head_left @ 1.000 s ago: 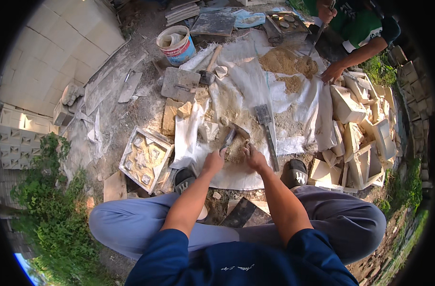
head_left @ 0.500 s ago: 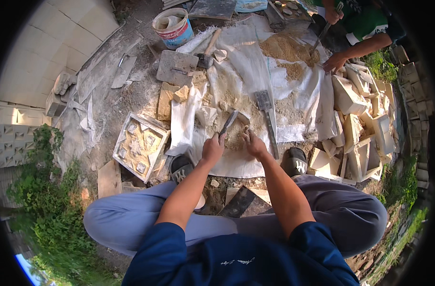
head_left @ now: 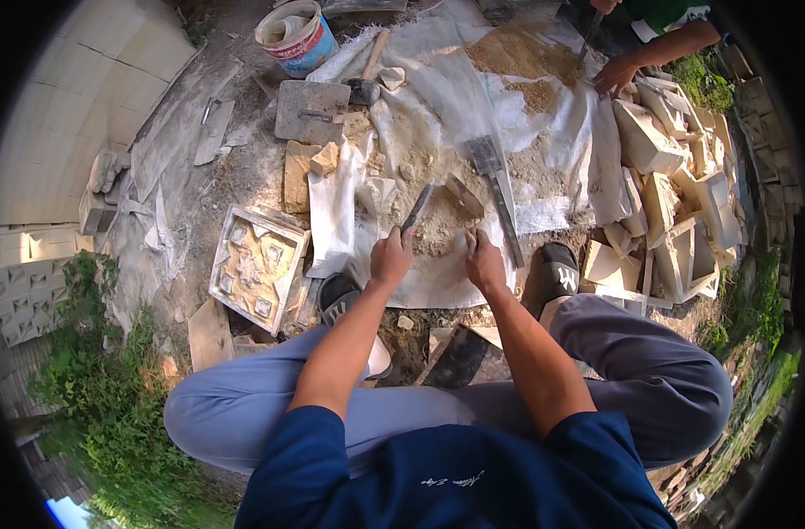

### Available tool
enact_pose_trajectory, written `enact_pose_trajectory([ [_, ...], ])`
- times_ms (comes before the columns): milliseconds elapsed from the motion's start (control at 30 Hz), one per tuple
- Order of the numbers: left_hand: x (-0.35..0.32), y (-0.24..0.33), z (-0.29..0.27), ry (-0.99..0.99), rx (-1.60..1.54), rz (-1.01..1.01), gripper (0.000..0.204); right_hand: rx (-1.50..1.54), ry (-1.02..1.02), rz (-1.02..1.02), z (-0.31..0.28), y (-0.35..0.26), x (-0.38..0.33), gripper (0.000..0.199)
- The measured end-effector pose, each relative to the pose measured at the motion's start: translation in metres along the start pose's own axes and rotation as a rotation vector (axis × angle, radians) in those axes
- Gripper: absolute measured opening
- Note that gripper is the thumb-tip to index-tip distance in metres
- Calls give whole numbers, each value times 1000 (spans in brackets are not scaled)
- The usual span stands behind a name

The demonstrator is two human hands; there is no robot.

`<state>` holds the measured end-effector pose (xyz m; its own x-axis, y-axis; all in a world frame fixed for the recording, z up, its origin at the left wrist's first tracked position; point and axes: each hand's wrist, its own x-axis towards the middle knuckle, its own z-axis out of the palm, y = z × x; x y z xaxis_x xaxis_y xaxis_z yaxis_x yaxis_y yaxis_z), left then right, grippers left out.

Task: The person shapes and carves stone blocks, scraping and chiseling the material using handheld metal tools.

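Observation:
In front of me, my left hand (head_left: 392,256) is closed around a dark narrow flat bar (head_left: 418,206), whose free end points up and away over a white sack sheet (head_left: 334,242). My right hand (head_left: 484,263) has its fingers curled together low over the sheet; what they hold, if anything, is hidden. Just beyond it lies a brownish wedge-shaped piece (head_left: 464,197) on pale crumbly powder (head_left: 439,231). Right of that rests a long-handled flat scraper (head_left: 500,198). A pale chunk (head_left: 378,195) sits left of the bar.
At left stands a square mould (head_left: 259,269) with a patterned inside. Beyond are a plastering float (head_left: 311,112), a mallet (head_left: 364,91) and a bucket (head_left: 296,40). Pale hollow blocks (head_left: 675,207) pile up at right. A co-worker's hand (head_left: 615,77) touches the sheet near a sand heap (head_left: 526,57).
My hands have moved slightly apart. The wedge-shaped piece now lies clear of my right hand, which has drawn back toward me. The view has shifted a little.

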<state>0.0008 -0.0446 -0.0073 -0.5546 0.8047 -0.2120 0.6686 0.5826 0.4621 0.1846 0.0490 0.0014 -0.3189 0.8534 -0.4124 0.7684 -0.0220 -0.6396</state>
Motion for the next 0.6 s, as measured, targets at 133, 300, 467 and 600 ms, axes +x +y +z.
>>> enact_pose_trajectory([
  [133,7,3,0,-73,-32,3,48,-16,-95,-35,5,3,4,41],
  [300,8,7,3,-58,-71,-8,50,48,-42,-118,14,16,6,36],
  [467,15,12,0,-138,92,18,52,22,-74,-101,8,14,7,37],
  [600,3,-1,6,-61,-20,-1,51,5,-128,-64,5,3,5,40],
])
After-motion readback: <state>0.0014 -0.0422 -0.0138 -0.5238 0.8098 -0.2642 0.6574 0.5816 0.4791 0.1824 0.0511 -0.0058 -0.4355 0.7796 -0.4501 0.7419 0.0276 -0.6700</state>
